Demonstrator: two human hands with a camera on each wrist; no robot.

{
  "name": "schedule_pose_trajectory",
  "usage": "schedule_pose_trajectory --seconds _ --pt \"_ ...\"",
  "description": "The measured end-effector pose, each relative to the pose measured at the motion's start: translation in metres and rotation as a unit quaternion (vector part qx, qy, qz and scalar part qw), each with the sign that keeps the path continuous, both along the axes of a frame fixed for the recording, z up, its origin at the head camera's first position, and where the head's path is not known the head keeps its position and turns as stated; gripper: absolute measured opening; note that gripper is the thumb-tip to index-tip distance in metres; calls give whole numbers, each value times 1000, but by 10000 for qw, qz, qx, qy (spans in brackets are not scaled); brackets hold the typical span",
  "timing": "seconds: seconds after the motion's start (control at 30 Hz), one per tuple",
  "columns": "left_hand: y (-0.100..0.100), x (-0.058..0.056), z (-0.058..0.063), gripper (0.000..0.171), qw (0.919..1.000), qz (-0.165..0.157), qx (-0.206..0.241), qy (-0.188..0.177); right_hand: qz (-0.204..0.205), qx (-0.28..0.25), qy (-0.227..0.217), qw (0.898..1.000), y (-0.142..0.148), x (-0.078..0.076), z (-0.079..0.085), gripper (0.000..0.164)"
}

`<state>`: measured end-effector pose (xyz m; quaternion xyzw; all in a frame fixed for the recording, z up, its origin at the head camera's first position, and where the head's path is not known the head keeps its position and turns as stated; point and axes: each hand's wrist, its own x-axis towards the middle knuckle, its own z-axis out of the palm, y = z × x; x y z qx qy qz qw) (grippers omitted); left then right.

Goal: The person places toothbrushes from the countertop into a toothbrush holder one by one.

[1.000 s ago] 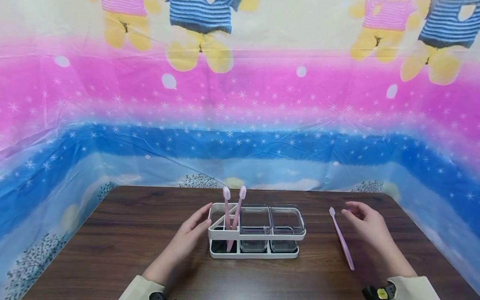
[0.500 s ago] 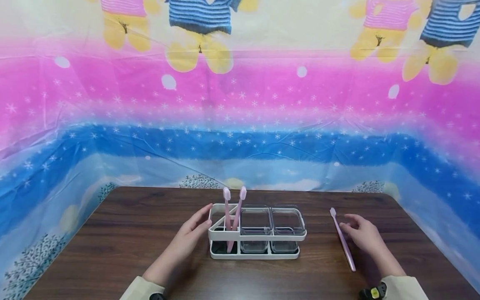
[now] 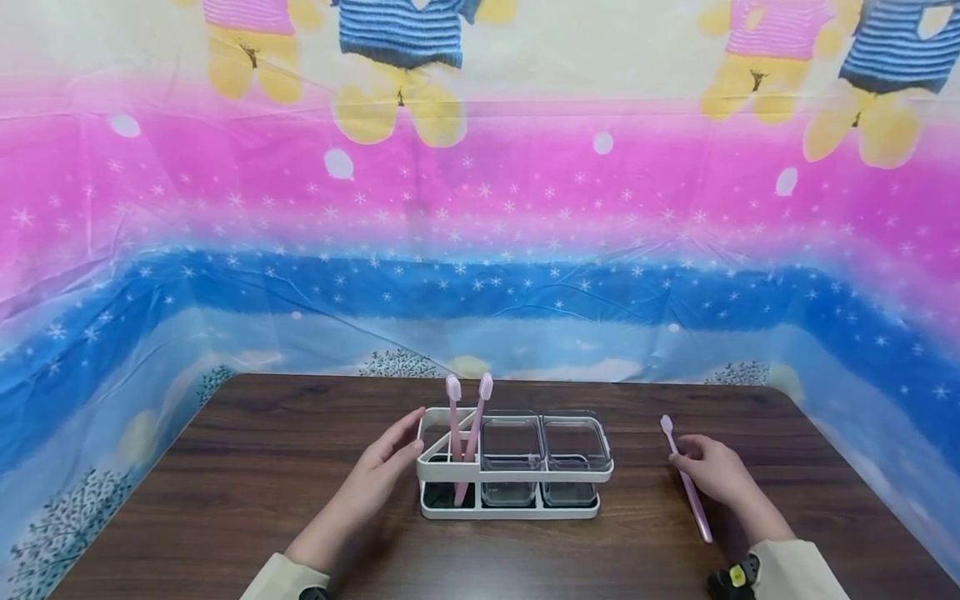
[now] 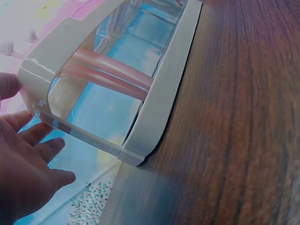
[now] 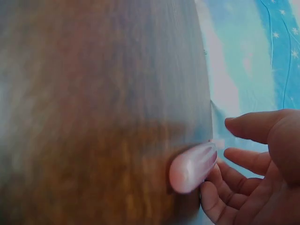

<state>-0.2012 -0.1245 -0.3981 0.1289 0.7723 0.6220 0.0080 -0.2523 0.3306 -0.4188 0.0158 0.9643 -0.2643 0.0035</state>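
Note:
A white two-tier toothbrush holder (image 3: pixel 517 473) stands on the table, with two pink toothbrushes (image 3: pixel 454 421) upright in its left compartment. My left hand (image 3: pixel 378 471) holds the holder's left end; in the left wrist view, fingertips (image 4: pixel 40 132) lie against its upper rail. Two clear cups (image 3: pixel 510 442) fill the other compartments. Right of the holder, another pink toothbrush (image 3: pixel 693 500) lies on the table, bristle end away from me. Over its middle is my right hand (image 3: pixel 716 471), thumb and fingers parted. The right wrist view shows the handle end (image 5: pixel 192 168) close beside the fingers.
A dark wood-grain table (image 3: pixel 300 433) lies under everything. Behind it hangs a printed pink and blue cloth (image 3: pixel 480 208), reaching down to the table's back edge. Bare tabletop separates the holder from the lying toothbrush.
My right hand has come left and lower, from beside the lying toothbrush to over its middle. The left hand and the holder have stayed put.

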Motion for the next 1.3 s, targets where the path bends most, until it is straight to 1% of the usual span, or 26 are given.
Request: schedule_pose_trajectory --seconds 0.13,0.3,0.53,0.7,0.93,1.1,1.2,1.3 --pt "0 0 -1 50 10000 3 -25 14 -58 69 -144 9999 -2 -4 -1 52" --pt "0 0 0 50 10000 19 -31 40 -87 271 -195 9994 -5 -7 0 49" --pt "1 2 2 49 10000 53 -35 -17 34 537 -273 9982 -8 -10 4 42" --pt "1 2 4 50 10000 60 -44 -53 -49 653 -300 9974 -9 -11 5 37" --pt "1 2 3 49 10000 40 -2 -64 -114 652 -308 9973 -11 -9 7 33" --pt "2 2 3 49 10000 67 -17 -53 -142 659 -320 9972 -12 -8 10 34" --pt "2 2 3 49 10000 71 -39 -42 -175 568 -300 9978 -12 -7 14 36" --pt "1 2 4 49 10000 77 -19 -44 -168 444 -190 9987 -12 -6 22 38"
